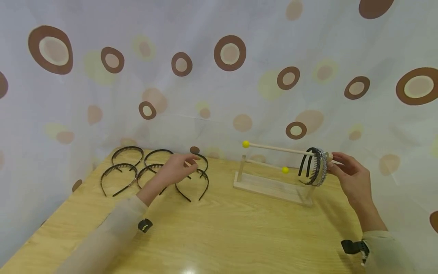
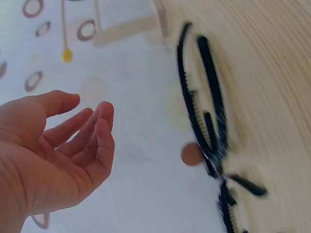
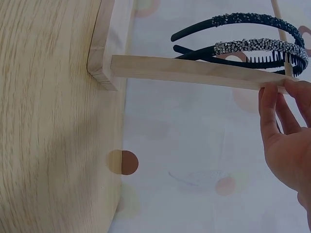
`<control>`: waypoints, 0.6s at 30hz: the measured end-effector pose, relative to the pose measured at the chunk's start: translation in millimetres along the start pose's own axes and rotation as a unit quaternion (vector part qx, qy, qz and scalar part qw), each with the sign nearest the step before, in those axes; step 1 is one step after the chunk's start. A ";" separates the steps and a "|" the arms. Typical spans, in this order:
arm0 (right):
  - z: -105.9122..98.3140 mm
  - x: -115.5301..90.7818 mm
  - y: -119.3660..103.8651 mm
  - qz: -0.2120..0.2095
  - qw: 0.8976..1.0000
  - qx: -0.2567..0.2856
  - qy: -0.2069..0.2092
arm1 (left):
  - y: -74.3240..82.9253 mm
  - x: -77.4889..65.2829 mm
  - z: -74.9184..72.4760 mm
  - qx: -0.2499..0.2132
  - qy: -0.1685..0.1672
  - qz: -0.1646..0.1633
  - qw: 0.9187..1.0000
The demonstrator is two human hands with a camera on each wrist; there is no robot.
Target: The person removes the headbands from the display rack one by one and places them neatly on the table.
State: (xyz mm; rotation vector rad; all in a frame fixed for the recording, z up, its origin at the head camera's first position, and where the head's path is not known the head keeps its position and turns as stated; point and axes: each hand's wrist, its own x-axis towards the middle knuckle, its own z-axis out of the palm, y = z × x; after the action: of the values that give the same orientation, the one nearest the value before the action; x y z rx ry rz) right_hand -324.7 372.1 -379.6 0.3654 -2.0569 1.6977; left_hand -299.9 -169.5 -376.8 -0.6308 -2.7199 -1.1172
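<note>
My right hand (image 1: 357,182) grips the top of the right upright post (image 3: 194,73) of a wooden rod stand (image 1: 270,188), its thumb and fingertips at the post's end. Just inside that post, a dark beaded headband (image 3: 257,19) and a silver glittery headband (image 3: 262,46) hang on the upper rod (image 1: 280,148). My left hand (image 1: 176,169) is in the air above the right part of a group of black toothed headbands (image 1: 118,166), fingers loosely bent. Nothing is in its grasp in the left wrist view, where some black headbands (image 2: 214,73) lie beyond it.
The several headbands lie in two rows on the left of the wooden table (image 1: 219,232). Yellow balls (image 1: 245,144) cap the free ends of the stand's two rods, which point left. A spotted curtain (image 1: 205,87) hangs right behind the table.
</note>
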 end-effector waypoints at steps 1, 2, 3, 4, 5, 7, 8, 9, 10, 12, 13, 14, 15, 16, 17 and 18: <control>0.2 -0.5 0.1 0.000 1.000 0.004 0.001 | 6.9 0.9 5.0 -0.002 0.004 0.014 1.000; 0.3 -1.0 0.2 -0.001 1.000 0.005 0.001 | 14.4 2.3 10.9 -0.008 0.006 0.024 1.000; 0.3 -1.4 0.3 0.000 1.000 0.008 0.001 | 21.9 4.1 17.9 -0.014 0.007 0.033 0.999; -1.2 -0.8 -0.6 -0.001 1.000 0.012 0.003 | 30.7 8.5 25.6 -0.020 0.005 0.043 0.999; -2.8 -0.3 -1.3 -0.002 1.000 0.016 0.004 | 40.0 13.2 34.3 -0.023 0.001 0.056 0.998; -5.0 -0.2 -2.5 0.000 1.000 0.022 0.006 | 59.1 21.4 53.7 -0.024 -0.013 0.072 0.997; -5.8 -0.5 -2.6 0.003 1.000 0.027 0.005 | 69.0 24.8 63.6 -0.024 -0.021 0.079 0.996; -6.3 -0.8 -2.4 0.006 0.999 0.031 0.006 | 78.4 28.2 73.6 -0.023 -0.030 0.086 0.996; -6.4 -1.2 -2.0 0.007 0.999 0.037 0.005 | 87.8 31.3 83.3 -0.021 -0.037 0.092 0.995; -6.2 -2.0 -0.7 0.009 0.999 0.050 0.003 | 106.0 36.0 100.7 -0.021 -0.046 0.101 0.994; -5.6 -1.9 -0.1 0.011 0.998 0.059 0.002 | 114.1 39.0 109.1 -0.026 -0.045 0.106 0.993; -4.8 -1.7 0.0 0.011 0.998 0.060 0.001 | 121.4 41.8 117.2 -0.032 -0.040 0.111 0.992; -3.7 -1.5 -0.2 0.011 0.998 0.059 0.000 | 127.6 44.9 125.3 -0.041 -0.032 0.116 0.992; -2.5 -1.2 -0.6 0.011 0.998 0.059 -0.001 | 133.5 47.9 132.6 -0.052 -0.023 0.121 0.991; -1.2 -1.0 -1.1 0.011 0.998 0.055 -0.001 | 138.4 51.2 140.4 -0.062 -0.013 0.126 0.990; 0.0 -0.8 -1.5 0.013 0.999 0.051 -0.001 | 142.0 54.6 148.3 -0.074 -0.002 0.129 0.989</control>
State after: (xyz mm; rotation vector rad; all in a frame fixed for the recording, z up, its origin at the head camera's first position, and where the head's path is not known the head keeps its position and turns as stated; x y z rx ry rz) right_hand -323.3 371.7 -378.7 0.3754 -1.9903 1.8226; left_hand -283.5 42.4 -376.9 -0.9750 -2.4823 -1.2556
